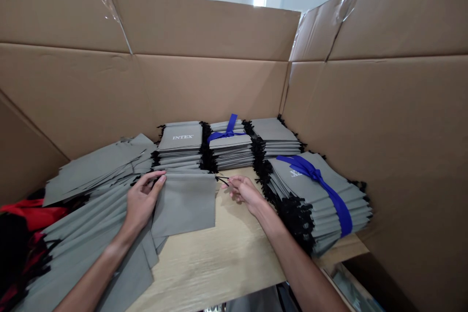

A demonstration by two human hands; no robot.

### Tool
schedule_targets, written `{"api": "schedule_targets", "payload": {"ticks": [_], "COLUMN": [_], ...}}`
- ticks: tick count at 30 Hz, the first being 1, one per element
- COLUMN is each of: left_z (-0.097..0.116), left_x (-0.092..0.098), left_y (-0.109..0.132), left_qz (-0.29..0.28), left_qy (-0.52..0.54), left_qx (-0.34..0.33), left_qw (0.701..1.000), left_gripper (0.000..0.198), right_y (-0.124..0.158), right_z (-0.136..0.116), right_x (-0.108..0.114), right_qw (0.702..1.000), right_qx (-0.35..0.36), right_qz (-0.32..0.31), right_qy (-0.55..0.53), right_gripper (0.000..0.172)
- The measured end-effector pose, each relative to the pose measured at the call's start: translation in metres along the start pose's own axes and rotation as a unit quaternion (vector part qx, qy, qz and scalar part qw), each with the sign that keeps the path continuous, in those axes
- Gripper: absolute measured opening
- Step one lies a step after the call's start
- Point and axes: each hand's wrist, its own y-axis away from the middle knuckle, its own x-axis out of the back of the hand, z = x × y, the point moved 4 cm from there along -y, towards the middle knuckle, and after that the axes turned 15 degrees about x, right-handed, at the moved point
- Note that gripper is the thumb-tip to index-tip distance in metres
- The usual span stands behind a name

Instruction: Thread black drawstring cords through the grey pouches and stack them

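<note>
A flat grey drawstring bag (185, 204) lies in front of me, its plain side up. My left hand (143, 200) pinches its upper left corner between thumb and fingers. At the opposite corner my right hand (243, 192) is closed on the bag's black drawstring (222, 180), which is pulled out to the right. Under my left forearm spreads a fanned row of more grey bags (91, 234). Beyond my hands stands a stack of grey bags (182, 139) printed INTEX, with black cord ends at its sides.
A bundle tied with blue ribbon (329, 190) sits at the right; another tied bundle (230, 148) and an untied stack (274, 131) stand at the back. Loose grey pieces (102, 165) lie at left near red-and-black cloth (34, 214). Cardboard walls (212, 78) enclose the wooden table (215, 258).
</note>
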Motion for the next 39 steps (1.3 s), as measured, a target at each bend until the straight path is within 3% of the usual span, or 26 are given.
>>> {"api": "schedule_targets", "payload": {"ticks": [7, 15, 31, 39], "left_z": [0.001, 0.003, -0.008, -0.006], "left_x": [0.0, 0.001, -0.006, 0.009], "left_y": [0.0, 0.001, -0.01, -0.016], "left_qz": [0.013, 0.012, -0.094, -0.052], "left_qy": [-0.006, -0.01, -0.025, -0.04], "left_qx": [-0.019, -0.028, -0.015, -0.03], "left_qw": [1.0, 0.999, 0.995, 0.997], "left_gripper": [0.046, 0.045, 0.05, 0.045], "right_y": [-0.001, -0.004, -0.009, -0.016], "right_z": [0.008, 0.013, 0.001, 0.003], "right_x": [-0.003, -0.001, 0.024, 0.03], "right_qw": [1.0, 0.999, 0.995, 0.989], "right_qx": [-0.002, 0.021, 0.015, 0.056], "right_qz": [0.002, 0.02, 0.059, 0.06], "right_qy": [0.009, 0.034, 0.081, 0.126], "right_gripper": [0.025, 0.031, 0.01, 0.006]}}
